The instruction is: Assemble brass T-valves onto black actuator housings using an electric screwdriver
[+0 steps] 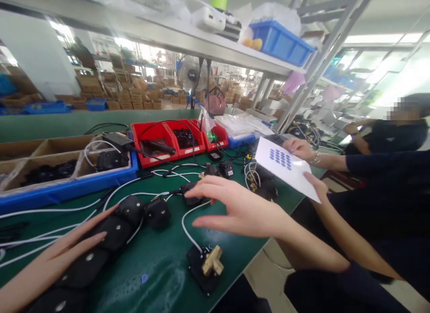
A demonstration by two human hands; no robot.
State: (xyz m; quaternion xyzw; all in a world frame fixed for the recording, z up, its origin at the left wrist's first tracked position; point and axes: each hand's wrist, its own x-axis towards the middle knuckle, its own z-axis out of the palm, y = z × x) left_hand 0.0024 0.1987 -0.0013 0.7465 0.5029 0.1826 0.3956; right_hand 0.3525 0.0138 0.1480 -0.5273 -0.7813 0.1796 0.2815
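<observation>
Stretched along a row of black box-like units at the lower left, my left hand rests against them with its fingers straight. My right hand is over the middle of the green table, thumb and fingers apart, with nothing in it. Just beyond its fingertips lies a black unit with a cable. Below it, nearer the table edge, sits another black unit with a brass valve fitting on top and a white cable. A small blue sticker lies on the table between my hands.
At right, another person's hands hold a white sheet with blue dots. Red bins and a divided blue tray with black parts line the back. White cables cross the left side. A shelf runs overhead.
</observation>
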